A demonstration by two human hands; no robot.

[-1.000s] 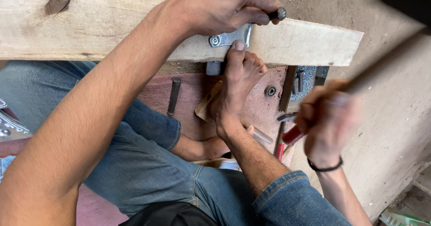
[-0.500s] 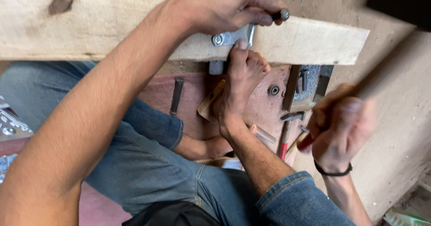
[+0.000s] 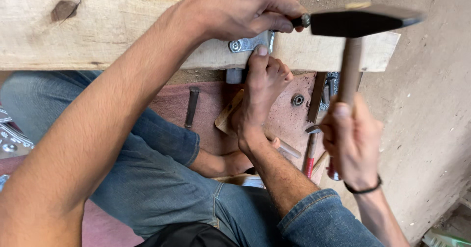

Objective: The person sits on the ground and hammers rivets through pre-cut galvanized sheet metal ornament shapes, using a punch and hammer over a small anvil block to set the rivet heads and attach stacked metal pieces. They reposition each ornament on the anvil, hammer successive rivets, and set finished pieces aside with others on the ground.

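Note:
My left hand (image 3: 245, 9) grips a short dark metal punch (image 3: 300, 21) and holds it sideways over a pale wooden plank (image 3: 98, 36). My right hand (image 3: 351, 139) is closed on the wooden handle of a hammer (image 3: 363, 22). The hammer's black head sits against the punch's end. A silvery hinge plate (image 3: 245, 44) with a screw lies on the plank just under my left hand. My bare foot (image 3: 260, 95) presses its big toe on that plate.
A reddish mat (image 3: 211, 99) under the plank carries a dark metal rod (image 3: 192, 107), a round washer (image 3: 298, 99), a wooden handle (image 3: 226, 113) and a red-handled tool (image 3: 309, 158). Bare concrete floor (image 3: 431, 104) lies to the right. Metal parts (image 3: 10, 139) sit at the left edge.
The hammer has swung in from the upper right and come down leftwards onto the punch's end. My right hand moved up and left with it. Left hand and foot stayed put.

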